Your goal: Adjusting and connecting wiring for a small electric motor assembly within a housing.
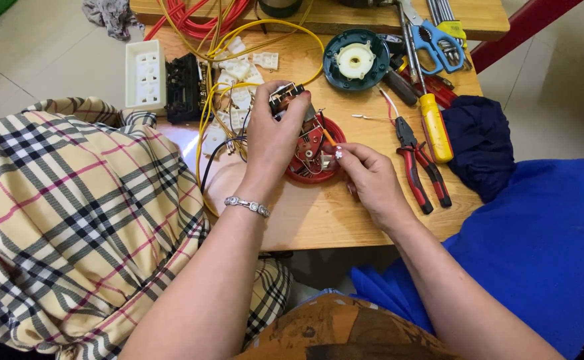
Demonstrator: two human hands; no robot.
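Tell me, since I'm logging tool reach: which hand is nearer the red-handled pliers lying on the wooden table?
Right. The right hand sits just left of the red-handled pliers; the left hand is farther left, beyond the red round base.

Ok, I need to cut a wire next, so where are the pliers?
In the head view, the pliers lie on the table's right side, just right of the right hand, beside the yellow screwdriver.

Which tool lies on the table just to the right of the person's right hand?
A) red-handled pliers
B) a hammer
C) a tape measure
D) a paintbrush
A: the red-handled pliers lie on the wooden table right beside the right hand, with a yellow-handled screwdriver next to them; no hammer, brush or tape measure shows there.
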